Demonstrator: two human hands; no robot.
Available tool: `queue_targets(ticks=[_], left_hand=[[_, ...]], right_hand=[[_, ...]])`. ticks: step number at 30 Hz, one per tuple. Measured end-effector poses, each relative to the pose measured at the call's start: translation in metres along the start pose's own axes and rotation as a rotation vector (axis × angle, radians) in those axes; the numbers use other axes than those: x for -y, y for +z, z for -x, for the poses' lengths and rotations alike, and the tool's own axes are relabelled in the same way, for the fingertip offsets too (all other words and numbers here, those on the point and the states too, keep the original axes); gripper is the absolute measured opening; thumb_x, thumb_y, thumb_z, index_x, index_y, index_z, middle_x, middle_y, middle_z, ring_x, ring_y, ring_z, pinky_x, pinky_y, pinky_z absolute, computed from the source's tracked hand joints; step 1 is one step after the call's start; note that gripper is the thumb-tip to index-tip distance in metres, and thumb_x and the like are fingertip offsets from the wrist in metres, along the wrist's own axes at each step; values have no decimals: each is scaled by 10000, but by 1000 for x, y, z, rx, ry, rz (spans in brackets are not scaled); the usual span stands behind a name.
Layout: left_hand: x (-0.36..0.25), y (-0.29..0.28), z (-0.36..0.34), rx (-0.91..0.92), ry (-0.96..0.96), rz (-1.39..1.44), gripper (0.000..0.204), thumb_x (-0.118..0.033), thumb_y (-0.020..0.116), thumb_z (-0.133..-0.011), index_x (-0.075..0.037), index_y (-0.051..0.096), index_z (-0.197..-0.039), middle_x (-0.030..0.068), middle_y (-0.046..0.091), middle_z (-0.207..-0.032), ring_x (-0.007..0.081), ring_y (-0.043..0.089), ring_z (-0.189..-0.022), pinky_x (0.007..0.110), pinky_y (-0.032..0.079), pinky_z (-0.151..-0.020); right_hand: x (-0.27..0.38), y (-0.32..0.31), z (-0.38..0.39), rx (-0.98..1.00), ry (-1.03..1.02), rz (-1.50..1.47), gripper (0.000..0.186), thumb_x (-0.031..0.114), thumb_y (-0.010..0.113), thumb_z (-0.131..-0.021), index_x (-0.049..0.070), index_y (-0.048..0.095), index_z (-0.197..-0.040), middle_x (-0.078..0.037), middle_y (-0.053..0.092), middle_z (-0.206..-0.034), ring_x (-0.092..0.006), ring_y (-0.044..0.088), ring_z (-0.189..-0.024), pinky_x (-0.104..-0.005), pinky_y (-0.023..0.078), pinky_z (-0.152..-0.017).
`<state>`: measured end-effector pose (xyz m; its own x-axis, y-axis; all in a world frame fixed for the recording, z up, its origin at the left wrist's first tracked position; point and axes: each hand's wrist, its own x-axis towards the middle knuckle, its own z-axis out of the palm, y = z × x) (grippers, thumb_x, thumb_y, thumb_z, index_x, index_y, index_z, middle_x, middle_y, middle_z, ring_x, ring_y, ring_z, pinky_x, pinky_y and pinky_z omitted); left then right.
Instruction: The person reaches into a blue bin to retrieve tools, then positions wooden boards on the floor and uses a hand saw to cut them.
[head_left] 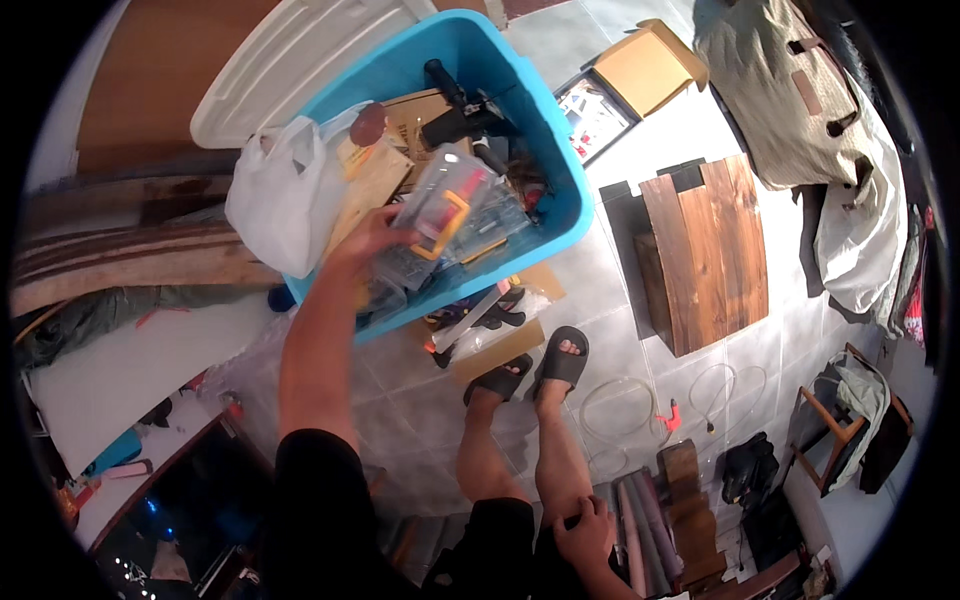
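Note:
My left hand [368,238] reaches into a blue plastic bin [545,120] on the floor and grips a clear plastic organizer box [445,205] with yellow latches, tilted over the bin's clutter. The bin also holds wooden pieces, a black power tool [462,112] and a white plastic bag [280,190] at its left edge. My right hand [587,530] rests on my right knee with its fingers curled on the leg, holding nothing. My feet in dark sandals [545,365] stand just in front of the bin.
A white bin lid [290,55] leans behind the bin. A dark wooden stool [705,250] stands to the right, a cardboard box [650,65] and a framed picture [597,112] beyond it. Clear tubing [620,405] and rolled material [640,520] lie on the tiled floor. Planks lie at left.

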<state>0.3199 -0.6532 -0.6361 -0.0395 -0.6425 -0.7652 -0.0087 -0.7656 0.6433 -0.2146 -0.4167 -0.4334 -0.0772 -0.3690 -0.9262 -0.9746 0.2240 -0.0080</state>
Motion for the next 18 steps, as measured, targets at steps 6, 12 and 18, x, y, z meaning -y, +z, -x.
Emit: queue_targets(ticks=[6, 12, 18], left_hand=[[14, 48, -46, -64, 181, -427, 780, -227, 887, -751, 8, 561, -1420, 144, 708, -1229, 218, 657, -1112, 349, 485, -1013], [37, 78, -23, -426, 492, -744, 585, -268, 806, -832, 6, 635, -1320, 219, 658, -1305, 358, 625, -1216, 412, 480, -1052], [84, 17, 58, -679, 398, -704, 447, -214, 789, -821, -15, 676, -1205, 170, 654, -1223, 370, 592, -1174, 452, 456, -1030]], right_hand=[[-11, 11, -5, -75, -58, 71, 615, 399, 744, -789, 36, 638, -1275, -163, 549, -1387, -396, 542, -1211, -469, 466, -1019], [0, 2, -7, -70, -75, 97, 569, 369, 731, -788, 41, 653, -1247, -168, 598, -1302, -402, 578, -1156, -468, 500, -970], [-8, 15, -11, -76, -122, 171, 523, 362, 731, -789, 42, 674, -1199, -171, 611, -1260, -399, 605, -1117, -477, 513, -944]])
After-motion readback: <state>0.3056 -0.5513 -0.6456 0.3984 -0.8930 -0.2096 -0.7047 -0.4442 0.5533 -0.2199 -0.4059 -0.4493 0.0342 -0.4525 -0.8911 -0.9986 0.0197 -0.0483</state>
